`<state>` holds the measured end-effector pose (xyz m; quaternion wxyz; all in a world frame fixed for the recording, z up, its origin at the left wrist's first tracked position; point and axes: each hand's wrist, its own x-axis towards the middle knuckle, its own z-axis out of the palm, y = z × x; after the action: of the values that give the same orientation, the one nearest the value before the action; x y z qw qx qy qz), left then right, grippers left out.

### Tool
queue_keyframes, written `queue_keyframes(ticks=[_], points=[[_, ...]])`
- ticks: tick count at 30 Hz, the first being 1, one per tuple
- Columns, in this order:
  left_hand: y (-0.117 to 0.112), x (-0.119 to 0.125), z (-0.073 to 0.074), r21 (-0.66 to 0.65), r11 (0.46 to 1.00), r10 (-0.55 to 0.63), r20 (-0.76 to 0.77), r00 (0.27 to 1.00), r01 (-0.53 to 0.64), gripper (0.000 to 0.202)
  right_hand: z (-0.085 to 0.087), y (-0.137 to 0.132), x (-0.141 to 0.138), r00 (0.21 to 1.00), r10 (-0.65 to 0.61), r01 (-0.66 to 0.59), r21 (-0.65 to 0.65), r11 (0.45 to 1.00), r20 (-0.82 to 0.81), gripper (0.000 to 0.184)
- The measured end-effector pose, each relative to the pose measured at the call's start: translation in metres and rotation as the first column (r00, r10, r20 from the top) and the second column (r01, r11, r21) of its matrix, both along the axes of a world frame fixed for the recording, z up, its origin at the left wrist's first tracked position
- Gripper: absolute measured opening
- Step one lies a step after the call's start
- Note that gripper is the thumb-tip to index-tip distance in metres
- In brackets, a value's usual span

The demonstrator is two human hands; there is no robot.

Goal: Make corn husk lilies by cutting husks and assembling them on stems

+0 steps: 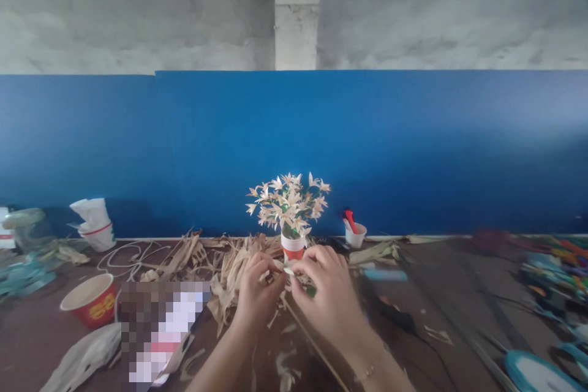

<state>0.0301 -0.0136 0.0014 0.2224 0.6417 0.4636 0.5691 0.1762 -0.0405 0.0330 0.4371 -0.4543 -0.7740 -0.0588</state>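
My left hand (261, 288) and my right hand (328, 288) meet at the middle of the table, fingertips pinched. Between them is a small pale piece of dried husk (288, 270), mostly covered by the fingers. Just behind stands a red and white paper cup (293, 246) holding a bunch of cream-coloured husk flowers (290, 202). To the left of the cup, dried husks (234, 272) lie in a loose heap. Beneath my hands, a thin stick (316, 346) slants towards the front edge among small husk scraps.
On the left are a red paper bowl (95, 301), a white cup (98, 234), a white cable (133, 257) and a pixelated phone-like object (172, 331). A small cup (355, 236) with a red-handled tool stands behind right. Scissors (542, 370) lie far right. A blue partition (413, 147) closes the back.
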Motion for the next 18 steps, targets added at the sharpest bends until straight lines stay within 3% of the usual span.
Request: queue_keyframes(ticks=[5,9,14,16,18], points=[[0.0,0.001,0.003,-0.249,0.953,-0.132,0.166,0.977,0.171,0.017,0.0,0.006,0.01,0.999,0.028,-0.029,-0.029,0.999,-0.029,0.01],[0.002,0.002,0.0,-0.246,0.953,-0.124,0.219,0.968,0.177,0.014,0.003,0.004,0.012,0.995,0.093,-0.095,-0.077,0.992,-0.023,0.024],[0.002,0.003,-0.001,-0.24,0.96,-0.09,0.215,0.972,0.142,0.014,0.0,0.003,0.007,0.998,0.066,-0.066,-0.045,0.997,-0.008,0.007],[0.003,0.003,-0.002,-0.292,0.929,-0.145,0.275,0.951,0.226,0.018,-0.002,0.007,0.008,0.997,0.07,-0.073,-0.064,0.995,-0.044,0.01],[0.005,0.003,-0.004,-0.347,0.865,-0.222,0.381,0.898,0.361,0.024,-0.003,0.01,0.011,0.991,0.089,-0.098,-0.087,0.991,-0.1,0.011]])
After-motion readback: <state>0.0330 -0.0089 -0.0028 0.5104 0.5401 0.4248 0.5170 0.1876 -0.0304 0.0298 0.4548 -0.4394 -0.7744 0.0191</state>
